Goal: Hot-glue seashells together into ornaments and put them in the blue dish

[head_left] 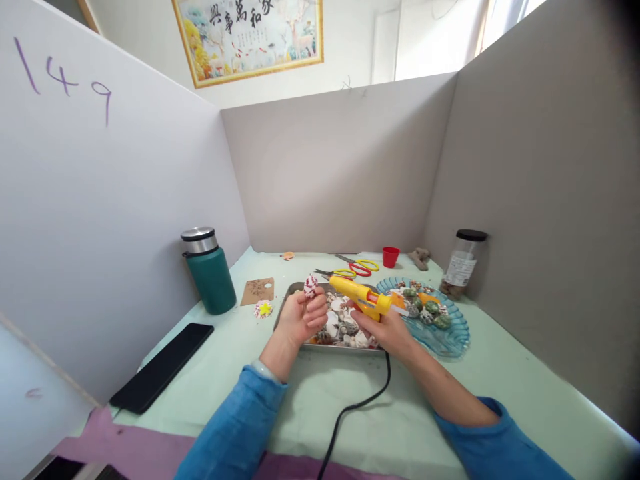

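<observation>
Between the fingertips of my left hand [301, 318] is a small white shell with dark red speckles [311, 286], held upright. My right hand [385, 325] grips a yellow hot glue gun [361, 295], its nozzle pointing left toward the speckled shell, a small gap between them. A pale glue stick [400, 311] juts from the gun's back end. Its black cord [350, 408] runs down to the table's near edge. Beneath both hands lies a metal tray [345, 349] full of shells, partly hidden by them. A white-and-red speckled piece with a yellow star [263, 309] rests left of the tray.
A blue glass plate [457, 337] with painted stones stands right, near a black-lidded jar [461, 265]. Scissors [361, 268], a red cup [391, 257] and driftwood [419, 259] lie behind. Left are a brown card [257, 291], green bottle [210, 277] and black phone [163, 367]. Grey panels enclose the table.
</observation>
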The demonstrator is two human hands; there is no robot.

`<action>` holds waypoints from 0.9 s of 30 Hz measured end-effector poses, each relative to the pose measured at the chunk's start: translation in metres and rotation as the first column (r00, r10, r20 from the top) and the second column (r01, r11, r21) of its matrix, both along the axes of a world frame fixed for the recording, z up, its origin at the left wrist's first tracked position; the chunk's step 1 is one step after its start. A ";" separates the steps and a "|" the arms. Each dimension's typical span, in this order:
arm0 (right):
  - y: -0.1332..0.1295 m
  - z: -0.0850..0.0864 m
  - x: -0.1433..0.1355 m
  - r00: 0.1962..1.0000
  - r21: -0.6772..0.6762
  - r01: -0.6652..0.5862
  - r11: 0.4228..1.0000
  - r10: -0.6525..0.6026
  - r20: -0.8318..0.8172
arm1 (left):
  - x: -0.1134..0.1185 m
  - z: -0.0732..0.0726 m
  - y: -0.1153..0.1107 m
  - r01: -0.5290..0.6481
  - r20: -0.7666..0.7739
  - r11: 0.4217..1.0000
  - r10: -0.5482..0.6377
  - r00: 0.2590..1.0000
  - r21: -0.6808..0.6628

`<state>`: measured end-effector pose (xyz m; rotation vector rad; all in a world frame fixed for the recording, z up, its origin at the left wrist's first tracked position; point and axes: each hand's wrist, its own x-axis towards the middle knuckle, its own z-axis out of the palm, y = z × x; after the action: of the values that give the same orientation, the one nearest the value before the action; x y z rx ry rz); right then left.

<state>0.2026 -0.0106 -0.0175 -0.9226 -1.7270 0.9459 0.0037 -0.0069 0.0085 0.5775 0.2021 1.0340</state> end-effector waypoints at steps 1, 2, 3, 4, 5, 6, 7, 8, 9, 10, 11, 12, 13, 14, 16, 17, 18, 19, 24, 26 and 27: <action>0.000 0.000 0.000 1.000 0.018 -0.001 1.000 0.001 0.000 | 0.000 0.000 0.000 -0.005 0.000 1.000 0.005 1.000 -0.006; 0.000 0.000 0.000 1.000 0.034 -0.001 0.999 0.001 -0.001 | 0.000 0.000 0.000 -0.011 0.001 1.000 0.011 1.000 -0.014; -0.001 0.001 0.000 1.000 0.046 0.000 0.999 0.000 -0.003 | 0.000 0.000 0.000 -0.019 0.004 1.000 0.019 1.000 -0.021; -0.001 0.002 0.000 1.000 0.052 0.000 0.999 0.000 -0.005 | 0.000 0.000 0.000 -0.025 0.008 0.999 0.025 1.000 -0.026; -0.002 0.003 0.000 1.000 0.053 0.001 0.999 0.000 -0.005 | 0.000 0.000 0.000 -0.028 0.011 0.999 0.028 1.000 -0.029; -0.003 0.004 0.000 1.000 0.052 0.001 0.999 0.000 -0.005 | -0.001 0.000 0.000 -0.028 0.016 0.999 0.029 0.999 -0.027; -0.003 0.005 0.000 1.000 0.050 0.002 0.999 -0.002 -0.006 | -0.001 0.000 0.000 -0.027 0.020 0.999 0.027 0.999 -0.020; -0.004 0.005 0.000 1.000 0.047 0.001 0.999 -0.001 -0.005 | -0.001 0.000 -0.001 -0.026 0.020 1.000 0.026 0.999 -0.011; -0.005 0.007 -0.001 1.000 0.043 0.000 0.999 0.000 -0.008 | -0.001 0.001 -0.001 -0.029 0.014 1.000 0.029 0.999 -0.002; -0.005 0.008 -0.001 1.000 0.036 0.000 0.999 0.001 -0.016 | -0.001 0.001 0.000 -0.037 -0.005 0.999 0.037 0.999 0.006; -0.006 0.009 -0.001 1.000 0.027 0.000 1.000 0.001 -0.030 | 0.000 0.002 0.000 -0.054 -0.038 0.998 0.055 0.998 0.015; -0.007 0.011 -0.002 0.999 0.013 0.002 1.000 -0.002 -0.048 | 0.001 0.002 0.000 -0.082 -0.086 0.996 0.083 0.993 0.026; -0.007 0.012 -0.003 0.998 -0.006 0.010 1.000 -0.010 -0.069 | 0.002 0.002 0.001 -0.125 -0.148 0.991 0.130 0.980 0.040; -0.008 0.013 -0.003 0.996 -0.028 0.022 0.999 -0.025 -0.090 | 0.004 0.003 0.001 -0.186 -0.216 0.980 0.196 0.956 0.066; -0.009 0.015 -0.004 0.990 -0.075 0.049 0.996 -0.058 -0.131 | 0.007 0.002 0.002 -0.328 -0.349 0.931 0.365 0.863 0.162; -0.009 0.016 -0.005 0.986 -0.094 0.058 0.994 -0.071 -0.148 | 0.009 0.002 0.003 -0.392 -0.401 0.892 0.452 0.797 0.224; -0.009 0.016 -0.005 0.983 -0.108 0.064 0.992 -0.081 -0.162 | 0.011 0.001 0.003 -0.442 -0.440 0.850 0.527 0.727 0.288; -0.008 0.015 -0.005 0.982 -0.120 0.066 0.991 -0.086 -0.166 | 0.013 0.001 0.003 -0.475 -0.468 0.809 0.588 0.660 0.346; -0.005 0.010 -0.004 0.992 -0.114 0.085 0.990 -0.094 -0.078 | 0.017 -0.003 0.005 -0.535 -0.517 0.700 0.712 0.475 0.474; -0.005 0.010 -0.004 0.993 -0.106 0.089 0.990 -0.096 -0.063 | 0.017 -0.003 0.004 -0.535 -0.523 0.692 0.719 0.457 0.484; -0.004 0.010 -0.005 0.993 -0.104 0.091 0.990 -0.099 -0.067 | 0.017 -0.003 0.004 -0.532 -0.524 0.694 0.718 0.458 0.485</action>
<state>0.1978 -0.0149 -0.0076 -1.0151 -1.5727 0.9986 0.0210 -0.0030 0.0053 1.1800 1.0427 1.5563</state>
